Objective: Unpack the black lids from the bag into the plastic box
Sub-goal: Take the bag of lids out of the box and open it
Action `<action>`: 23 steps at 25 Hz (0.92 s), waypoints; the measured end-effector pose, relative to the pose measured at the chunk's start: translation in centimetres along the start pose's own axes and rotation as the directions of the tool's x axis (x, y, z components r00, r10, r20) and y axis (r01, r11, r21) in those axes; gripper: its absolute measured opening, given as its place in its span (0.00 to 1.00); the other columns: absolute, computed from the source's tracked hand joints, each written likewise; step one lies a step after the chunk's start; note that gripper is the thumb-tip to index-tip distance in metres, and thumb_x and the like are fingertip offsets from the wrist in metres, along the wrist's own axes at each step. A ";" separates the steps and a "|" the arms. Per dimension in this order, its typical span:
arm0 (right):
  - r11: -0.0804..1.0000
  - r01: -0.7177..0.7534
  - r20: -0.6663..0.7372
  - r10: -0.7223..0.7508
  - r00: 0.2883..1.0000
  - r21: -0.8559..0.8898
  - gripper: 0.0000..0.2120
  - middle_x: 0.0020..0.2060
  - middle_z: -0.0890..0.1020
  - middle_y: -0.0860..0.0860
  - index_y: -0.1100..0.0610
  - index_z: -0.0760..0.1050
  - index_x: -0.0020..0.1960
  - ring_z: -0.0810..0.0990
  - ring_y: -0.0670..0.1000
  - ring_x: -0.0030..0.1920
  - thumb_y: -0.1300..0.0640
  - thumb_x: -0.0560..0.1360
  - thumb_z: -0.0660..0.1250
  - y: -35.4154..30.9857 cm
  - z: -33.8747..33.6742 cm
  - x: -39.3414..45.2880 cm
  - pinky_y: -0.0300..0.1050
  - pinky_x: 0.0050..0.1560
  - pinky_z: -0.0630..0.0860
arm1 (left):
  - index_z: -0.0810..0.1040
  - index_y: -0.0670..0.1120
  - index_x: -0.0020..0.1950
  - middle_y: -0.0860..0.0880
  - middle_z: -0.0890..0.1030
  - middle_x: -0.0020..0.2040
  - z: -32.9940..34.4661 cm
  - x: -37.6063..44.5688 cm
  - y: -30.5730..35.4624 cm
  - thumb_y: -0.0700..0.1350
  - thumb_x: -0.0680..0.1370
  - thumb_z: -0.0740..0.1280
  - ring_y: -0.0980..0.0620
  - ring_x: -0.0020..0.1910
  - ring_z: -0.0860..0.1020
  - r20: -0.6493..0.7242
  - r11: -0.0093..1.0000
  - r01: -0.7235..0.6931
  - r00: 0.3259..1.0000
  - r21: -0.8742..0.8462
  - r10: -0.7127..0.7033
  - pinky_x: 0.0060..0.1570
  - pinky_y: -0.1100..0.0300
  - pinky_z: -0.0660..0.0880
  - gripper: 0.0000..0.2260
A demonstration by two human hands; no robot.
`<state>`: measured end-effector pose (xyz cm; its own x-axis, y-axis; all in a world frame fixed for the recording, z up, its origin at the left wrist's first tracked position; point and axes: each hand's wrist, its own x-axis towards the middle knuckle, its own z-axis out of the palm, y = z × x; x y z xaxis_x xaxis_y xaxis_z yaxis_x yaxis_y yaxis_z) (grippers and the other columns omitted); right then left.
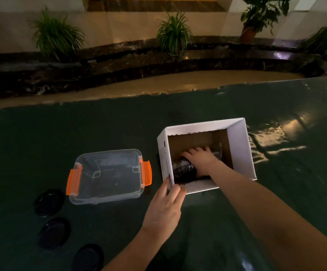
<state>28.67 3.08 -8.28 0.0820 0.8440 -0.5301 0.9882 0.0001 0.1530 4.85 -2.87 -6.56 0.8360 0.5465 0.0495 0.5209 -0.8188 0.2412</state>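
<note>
A clear bag of black lids (184, 170) lies inside a white cardboard box (239, 141) on the right half of the desk (207, 102), under my right hand (201, 158), whose fingers curl over it; I cannot tell how firmly it grips. My left hand (163, 209) pinches the box's near left corner. Just left of it stands the clear plastic box (107, 176) with orange clips, apparently empty. Three loose black lids (49, 202) lie in a row toward the desk's near left corner. Potted plants (175, 34) line a ledge beyond the far edge.
</note>
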 end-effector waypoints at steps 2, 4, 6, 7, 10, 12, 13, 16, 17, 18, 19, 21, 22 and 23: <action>1.000 -0.007 -0.047 0.006 0.999 -0.003 0.46 0.70 0.66 0.53 0.45 0.54 0.74 0.64 0.59 0.70 0.50 0.64 0.77 -0.2 -0.4 -0.6 0.71 0.69 0.56 | 0.73 0.48 0.64 0.50 0.75 0.62 -0.6 0.2 0.1 0.46 0.69 0.74 0.45 0.68 0.70 -0.012 0.999 0.023 1.000 -0.026 -0.023 0.62 0.55 0.72 0.24; 1.000 -0.024 -0.102 0.023 0.994 -0.015 0.47 0.70 0.66 0.53 0.44 0.53 0.74 0.64 0.60 0.70 0.49 0.64 0.77 0.0 -1.2 -1.3 0.73 0.69 0.53 | 0.70 0.48 0.66 0.50 0.73 0.64 -1.0 0.7 -0.1 0.45 0.72 0.71 0.46 0.70 0.67 -0.031 0.999 0.025 0.999 -0.038 -0.026 0.64 0.55 0.71 0.24; 0.999 -0.036 -0.151 0.032 0.988 -0.024 0.48 0.71 0.66 0.53 0.44 0.52 0.74 0.64 0.60 0.71 0.48 0.63 0.78 0.3 -2.4 -2.0 0.73 0.69 0.52 | 0.68 0.48 0.68 0.50 0.70 0.66 -1.2 1.1 -0.3 0.44 0.74 0.68 0.48 0.71 0.64 -0.046 0.996 0.049 0.998 -0.073 -0.053 0.65 0.57 0.71 0.23; 0.999 -0.042 -0.183 0.037 0.982 -0.027 0.49 0.71 0.66 0.52 0.44 0.52 0.74 0.64 0.60 0.70 0.47 0.63 0.78 0.5 -3.0 -2.5 0.73 0.69 0.53 | 0.67 0.48 0.69 0.50 0.69 0.67 -1.3 1.2 -0.4 0.44 0.74 0.68 0.48 0.72 0.63 -0.052 0.994 0.058 0.997 -0.089 -0.063 0.64 0.58 0.71 0.24; 0.997 -0.061 -0.323 0.045 0.945 -0.039 0.48 0.69 0.68 0.51 0.44 0.53 0.73 0.67 0.59 0.68 0.45 0.62 0.78 1.0 -4.3 -4.4 0.72 0.69 0.54 | 0.60 0.48 0.75 0.49 0.62 0.73 -1.4 1.2 -0.8 0.44 0.75 0.67 0.48 0.75 0.57 -0.046 0.995 0.031 0.998 -0.098 -0.035 0.66 0.58 0.68 0.30; 0.994 -0.071 -0.429 0.028 0.903 -0.084 0.46 0.68 0.69 0.52 0.45 0.56 0.72 0.67 0.59 0.68 0.44 0.62 0.78 1.2 -4.8 -5.9 0.73 0.69 0.56 | 0.54 0.49 0.77 0.49 0.55 0.78 -1.5 1.3 -1.3 0.44 0.76 0.65 0.46 0.77 0.52 -0.016 0.998 -0.012 1.000 -0.057 0.011 0.71 0.54 0.59 0.33; 0.992 -0.077 -0.470 0.022 0.882 -0.100 0.45 0.67 0.70 0.53 0.46 0.58 0.72 0.68 0.60 0.68 0.46 0.62 0.78 1.2 -5.0 -6.7 0.74 0.69 0.57 | 0.52 0.49 0.78 0.49 0.51 0.79 -1.6 1.5 -1.6 0.44 0.76 0.64 0.46 0.77 0.50 0.000 0.999 -0.025 1.000 -0.034 0.025 0.73 0.52 0.54 0.33; 0.985 -0.120 -0.557 0.031 0.830 -0.123 0.45 0.64 0.72 0.56 0.48 0.60 0.72 0.70 0.61 0.66 0.50 0.61 0.79 0.7 -5.7 -9.3 0.74 0.68 0.57 | 0.51 0.50 0.78 0.50 0.47 0.80 -2.3 1.7 -1.8 0.43 0.76 0.64 0.45 0.78 0.47 0.009 0.999 -0.017 1.000 -0.029 0.017 0.75 0.46 0.53 0.34; 0.983 -0.141 -0.599 0.042 0.799 -0.119 0.44 0.63 0.73 0.56 0.49 0.61 0.71 0.71 0.61 0.65 0.51 0.61 0.79 0.4 -6.0 -10.1 0.74 0.68 0.58 | 0.53 0.49 0.78 0.50 0.47 0.80 -2.6 1.6 -1.7 0.42 0.75 0.65 0.45 0.78 0.48 -0.016 0.999 -0.019 1.000 -0.049 0.018 0.75 0.46 0.54 0.34; 0.980 -0.164 -0.640 0.056 0.766 -0.110 0.42 0.61 0.74 0.56 0.49 0.62 0.70 0.72 0.61 0.63 0.52 0.61 0.78 0.1 -6.4 -11.0 0.74 0.67 0.58 | 0.55 0.49 0.77 0.50 0.49 0.80 -3.1 1.4 -1.4 0.40 0.75 0.65 0.45 0.78 0.49 -0.057 0.997 -0.024 0.998 -0.076 0.019 0.75 0.46 0.55 0.33; 0.979 -0.182 -0.677 0.072 0.733 -0.093 0.41 0.60 0.74 0.56 0.49 0.63 0.70 0.73 0.62 0.62 0.52 0.61 0.78 -0.2 -6.6 -12.0 0.74 0.68 0.56 | 0.58 0.48 0.76 0.50 0.51 0.79 -3.4 1.2 -1.0 0.39 0.74 0.66 0.46 0.77 0.51 -0.103 0.994 -0.029 0.995 -0.106 0.018 0.74 0.47 0.56 0.32; 0.979 -0.201 -0.732 0.108 0.673 -0.041 0.41 0.60 0.75 0.56 0.49 0.63 0.70 0.73 0.62 0.62 0.52 0.61 0.78 -0.7 -7.1 -13.7 0.73 0.69 0.52 | 0.60 0.48 0.75 0.49 0.55 0.79 -4.2 0.9 -0.3 0.38 0.74 0.66 0.47 0.77 0.54 -0.190 0.984 -0.052 0.982 -0.170 0.018 0.74 0.50 0.55 0.31; 0.978 -0.208 -0.747 0.126 0.653 -0.017 0.41 0.60 0.74 0.56 0.49 0.63 0.70 0.72 0.61 0.63 0.52 0.61 0.78 -1.0 -7.1 -14.9 0.73 0.69 0.51 | 0.61 0.47 0.74 0.49 0.57 0.78 -4.6 0.5 0.2 0.38 0.74 0.66 0.48 0.77 0.56 -0.227 0.975 -0.069 0.974 -0.210 0.020 0.74 0.51 0.55 0.30; 0.977 -0.212 -0.754 0.139 0.642 0.000 0.41 0.61 0.74 0.56 0.49 0.63 0.70 0.72 0.61 0.63 0.52 0.62 0.78 -1.5 -6.8 -16.1 0.72 0.70 0.50 | 0.63 0.48 0.74 0.49 0.60 0.77 -5.0 -0.1 0.8 0.37 0.74 0.67 0.50 0.76 0.58 -0.258 0.962 -0.084 0.966 -0.260 0.014 0.74 0.54 0.57 0.29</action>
<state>25.01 -6.82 5.73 0.0928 0.9462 0.3099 0.9483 -0.1788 0.2621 4.35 -2.68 -1.56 0.7704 0.5616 0.3017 0.3863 -0.7877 0.4799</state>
